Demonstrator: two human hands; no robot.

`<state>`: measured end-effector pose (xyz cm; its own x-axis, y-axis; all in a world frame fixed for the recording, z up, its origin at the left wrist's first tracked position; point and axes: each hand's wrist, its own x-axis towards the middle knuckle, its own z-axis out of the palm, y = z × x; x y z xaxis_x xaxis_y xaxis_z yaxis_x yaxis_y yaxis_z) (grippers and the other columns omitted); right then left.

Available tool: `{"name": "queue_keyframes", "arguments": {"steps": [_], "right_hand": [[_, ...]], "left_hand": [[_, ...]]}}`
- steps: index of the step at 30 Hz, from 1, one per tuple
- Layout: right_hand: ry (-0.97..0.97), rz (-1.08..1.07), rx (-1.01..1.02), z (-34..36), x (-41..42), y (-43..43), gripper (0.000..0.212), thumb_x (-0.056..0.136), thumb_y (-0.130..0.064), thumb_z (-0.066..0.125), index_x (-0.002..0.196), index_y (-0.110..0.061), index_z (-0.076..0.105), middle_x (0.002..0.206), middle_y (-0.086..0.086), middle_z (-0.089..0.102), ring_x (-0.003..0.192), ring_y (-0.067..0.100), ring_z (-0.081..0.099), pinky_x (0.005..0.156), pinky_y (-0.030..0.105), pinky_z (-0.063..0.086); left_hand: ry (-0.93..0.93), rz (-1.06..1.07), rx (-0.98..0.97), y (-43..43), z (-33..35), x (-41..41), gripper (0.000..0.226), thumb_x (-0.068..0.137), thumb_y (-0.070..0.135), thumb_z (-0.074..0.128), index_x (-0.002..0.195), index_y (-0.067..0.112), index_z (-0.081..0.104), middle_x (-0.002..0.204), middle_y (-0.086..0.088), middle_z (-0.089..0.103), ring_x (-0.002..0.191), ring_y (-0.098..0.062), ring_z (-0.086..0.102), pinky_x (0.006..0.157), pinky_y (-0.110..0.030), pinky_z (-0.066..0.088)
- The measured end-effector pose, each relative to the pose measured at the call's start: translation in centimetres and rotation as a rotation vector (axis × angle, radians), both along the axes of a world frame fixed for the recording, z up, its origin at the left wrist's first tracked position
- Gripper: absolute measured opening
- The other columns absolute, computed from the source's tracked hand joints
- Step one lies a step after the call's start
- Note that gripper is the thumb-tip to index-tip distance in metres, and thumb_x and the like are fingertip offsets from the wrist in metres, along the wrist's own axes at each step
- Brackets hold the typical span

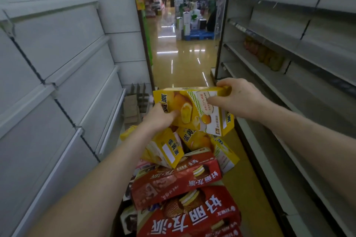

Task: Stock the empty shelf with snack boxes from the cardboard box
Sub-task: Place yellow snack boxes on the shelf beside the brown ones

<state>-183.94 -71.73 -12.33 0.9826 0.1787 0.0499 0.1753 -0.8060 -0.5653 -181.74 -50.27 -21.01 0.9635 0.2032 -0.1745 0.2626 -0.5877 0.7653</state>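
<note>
1. Grey metal shelving [57, 82], left of aisle: tiers bare.
2. Left hand [161, 117]: forearm reaches forward from lower left; fingers curl round the near left corner of item 3, gripping it.
3. Yellow rectangular cardboard snack box [192, 109]: held in the air between both hands, above item 4, front face up and tilted. It shows egg-yolk cakes and reads "派" and "22%"; the smaller print is illegible.
4. Heap of snack boxes below: yellow boxes [167, 150] marked "蛋黄派", and red boxes [177, 177] marked "好丽友·派", with sandwich-pie pictures. Their container cannot be made out.
5. Right hand [237, 100]: arm enters from the right; thumb on the face, fingers wrapped over the far right end of item 3, clamping it.
6. Grey shelving [289, 102], right of aisle: one tier holds blurred orange packets [265, 54].
</note>
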Motion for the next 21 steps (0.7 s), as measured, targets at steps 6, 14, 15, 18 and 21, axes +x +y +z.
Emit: {"name": "queue_keyframes", "arguments": {"steps": [6,14,15,18,21], "right_hand": [[-0.020,-0.118,0.119,3.1,-2.3,-6.9,0.049,0.085,-0.046,0.065,0.126,-0.024,0.052,0.086,-0.008,0.068,0.083,0.007,0.066,0.079,0.032,0.056],[-0.019,-0.297,0.256,5.3,-7.0,-18.1,0.030,0.089,-0.045,0.059,0.113,-0.028,0.054,0.087,-0.005,0.070,0.080,0.008,0.068,0.077,0.030,0.056],[-0.026,-0.322,0.261,5.5,-7.8,-19.7,0.030,0.090,-0.046,0.058,0.114,-0.028,0.055,0.087,-0.005,0.070,0.080,0.008,0.069,0.076,0.030,0.056],[-0.069,-0.400,0.305,6.3,-10.4,-24.4,0.031,0.090,-0.046,0.058,0.114,-0.027,0.059,0.086,-0.005,0.073,0.082,0.009,0.070,0.080,0.034,0.057],[-0.124,-0.466,0.368,7.3,-13.1,-28.8,0.025,0.090,-0.043,0.060,0.108,-0.026,0.062,0.079,-0.007,0.074,0.076,0.008,0.071,0.074,0.032,0.055]], "left_hand": [[0.066,0.027,-0.328,-5.1,1.7,1.5,0.083,0.079,0.058,0.069,0.144,0.018,0.035,0.141,-0.002,0.047,0.124,-0.029,0.050,0.104,-0.051,0.042],[0.137,-0.159,-0.602,-15.8,3.7,0.9,0.050,0.088,0.034,0.069,0.131,0.019,0.051,0.123,-0.010,0.060,0.114,-0.031,0.054,0.095,-0.048,0.046],[0.128,-0.177,-0.628,-17.3,4.2,0.8,0.049,0.088,0.031,0.068,0.132,0.018,0.050,0.118,-0.009,0.061,0.113,-0.032,0.053,0.097,-0.050,0.045],[0.101,-0.255,-0.691,-22.2,5.7,0.3,0.056,0.087,0.026,0.069,0.137,0.016,0.046,0.109,-0.008,0.061,0.110,-0.034,0.054,0.097,-0.052,0.044],[0.080,-0.332,-0.779,-27.1,7.4,-0.6,0.052,0.087,0.020,0.068,0.134,0.014,0.046,0.107,-0.011,0.064,0.106,-0.036,0.059,0.098,-0.056,0.043]]}}
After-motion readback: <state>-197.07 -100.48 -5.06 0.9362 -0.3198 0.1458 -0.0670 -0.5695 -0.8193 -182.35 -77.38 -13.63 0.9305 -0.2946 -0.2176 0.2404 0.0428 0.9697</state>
